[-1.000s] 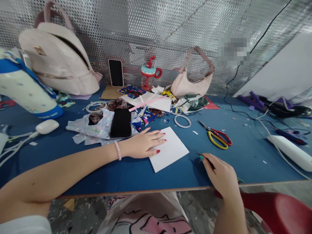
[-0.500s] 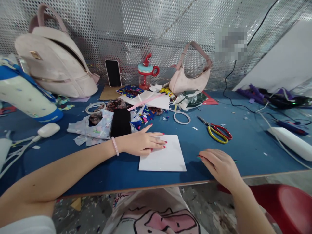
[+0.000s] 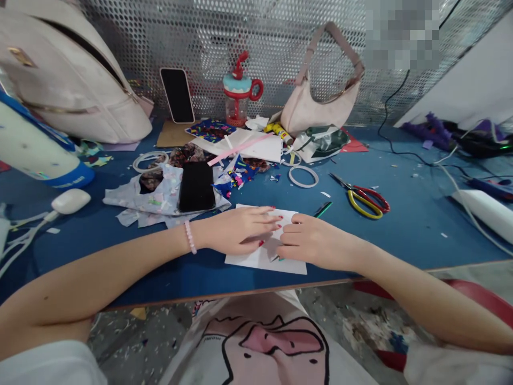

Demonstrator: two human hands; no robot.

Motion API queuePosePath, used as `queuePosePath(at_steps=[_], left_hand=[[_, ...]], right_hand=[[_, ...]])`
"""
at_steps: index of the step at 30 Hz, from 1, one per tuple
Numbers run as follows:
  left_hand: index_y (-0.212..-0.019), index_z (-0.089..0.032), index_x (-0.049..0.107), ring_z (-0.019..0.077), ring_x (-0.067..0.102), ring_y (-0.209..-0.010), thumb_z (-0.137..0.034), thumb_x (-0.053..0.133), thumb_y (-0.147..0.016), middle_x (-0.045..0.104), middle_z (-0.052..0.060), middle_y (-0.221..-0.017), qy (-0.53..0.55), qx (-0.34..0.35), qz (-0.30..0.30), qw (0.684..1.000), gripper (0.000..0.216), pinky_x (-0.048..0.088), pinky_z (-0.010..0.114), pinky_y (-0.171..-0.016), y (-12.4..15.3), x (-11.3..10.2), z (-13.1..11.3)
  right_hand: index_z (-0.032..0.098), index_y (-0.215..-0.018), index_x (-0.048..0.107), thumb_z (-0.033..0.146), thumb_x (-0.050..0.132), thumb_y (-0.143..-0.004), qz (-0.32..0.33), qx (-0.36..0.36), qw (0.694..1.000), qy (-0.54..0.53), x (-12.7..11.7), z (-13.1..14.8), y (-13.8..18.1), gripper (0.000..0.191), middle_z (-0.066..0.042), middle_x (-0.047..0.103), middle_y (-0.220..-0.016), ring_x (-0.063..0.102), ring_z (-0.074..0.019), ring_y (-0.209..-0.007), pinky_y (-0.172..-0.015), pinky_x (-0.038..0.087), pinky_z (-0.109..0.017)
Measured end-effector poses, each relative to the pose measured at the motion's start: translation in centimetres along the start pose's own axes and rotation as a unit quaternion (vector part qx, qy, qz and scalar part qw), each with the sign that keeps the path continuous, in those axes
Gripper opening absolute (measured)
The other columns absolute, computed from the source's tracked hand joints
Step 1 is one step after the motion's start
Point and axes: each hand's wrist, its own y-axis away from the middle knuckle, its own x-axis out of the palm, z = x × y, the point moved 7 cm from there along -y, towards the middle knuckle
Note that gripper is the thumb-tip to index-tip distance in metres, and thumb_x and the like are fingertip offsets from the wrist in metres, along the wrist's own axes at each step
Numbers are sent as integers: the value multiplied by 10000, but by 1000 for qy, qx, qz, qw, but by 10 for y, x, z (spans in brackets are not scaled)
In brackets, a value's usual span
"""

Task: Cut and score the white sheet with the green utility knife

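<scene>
A white sheet of paper or card (image 3: 248, 260) lies near the table's front edge. My left hand (image 3: 240, 230) rests on it palm down, the fingers stretched out and slightly spread. Over the sheet's right half, my right hand (image 3: 316, 240) is closed around a slim green and dark pencil (image 3: 324, 209). Its back end sticks out above the hand, and its other end shows just below the fingers, close to the paper. The fingers hide the middle of the pencil. Fingertips of both hands are close together.
Scissors with red and yellow handles (image 3: 366, 202) lie to the right, beside a white tape ring (image 3: 303, 176). A black phone (image 3: 196, 187) sits on patterned fabric scraps (image 3: 132, 195). Behind stand a cup (image 3: 236, 101), a handbag (image 3: 320, 104) and a backpack (image 3: 80, 101).
My right hand has moved left with the pencil, from the bare table onto the paper. My left hand stays on the sheet. The view has tilted slightly downward.
</scene>
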Motion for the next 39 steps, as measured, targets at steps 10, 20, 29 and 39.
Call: queuePosePath(at_steps=[10, 20, 29, 39], left_hand=[[-1343, -62, 466, 318, 240, -1423, -331, 467, -942, 355, 203, -1480, -25, -25, 55, 998, 483, 209, 480, -1166, -1, 13, 4], [-1158, -130, 609, 307, 323, -1384, -293, 521, -918, 479, 162, -1386, -6, -5, 36, 999, 303, 218, 473, -1170, 1, 11, 5], [-1344, -128, 485, 279, 291, -1406, -261, 488, -923, 423, 140, -1453, 8, -43, 70, 997, 442, 236, 466, -1158, 2, 9, 15], [-1371, -219, 468, 198, 312, -1402, -163, 410, -935, 416, 55, -1472, 36, -88, 43, 995, 444, 182, 451, -1169, 8, 6, 37]], right_hand=[[223, -743, 604, 44, 463, -896, 22, -66, 997, 41, -6, 8, -18, 275, -2, 584, -687, 517, -168, -708, -683, 367, -361], [231, -731, 599, 44, 489, -873, 48, -89, 994, 48, 0, 6, -34, 259, 4, 577, -679, 513, -177, -744, -736, 400, -375], [189, -752, 590, 169, 391, -970, -105, 31, 990, 84, 5, -38, -7, 296, -5, 580, -651, 479, -132, -654, -692, 337, -303], [159, -873, 616, 250, 366, -981, -88, 96, 990, -55, 25, -56, 3, 287, -51, 624, -756, 513, -163, -727, -678, 340, -287]])
